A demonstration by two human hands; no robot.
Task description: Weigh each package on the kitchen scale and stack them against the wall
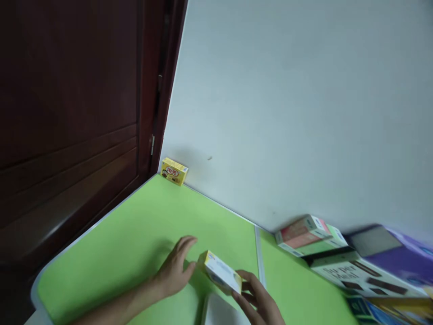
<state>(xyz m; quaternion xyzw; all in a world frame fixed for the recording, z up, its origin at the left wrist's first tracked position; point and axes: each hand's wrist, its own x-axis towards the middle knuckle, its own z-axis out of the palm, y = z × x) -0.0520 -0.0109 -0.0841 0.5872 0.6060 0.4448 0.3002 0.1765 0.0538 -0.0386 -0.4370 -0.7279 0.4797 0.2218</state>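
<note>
My right hand (259, 298) grips one end of a small yellow and white box (220, 272) just above the green table (135, 234). My left hand (176, 268) rests on the table at the box's other end, fingers stretched out and apart, the thumb close to the box. A second small yellow box (173, 171) stands at the far corner of the table against the white wall.
A dark wooden door (74, 113) rises beyond the table's left edge. Several flat cartons lie at the right: a red and green one (306, 234), a white one with brown bars (358, 273), a purple one (395, 253). A white object (219, 311) lies under the box.
</note>
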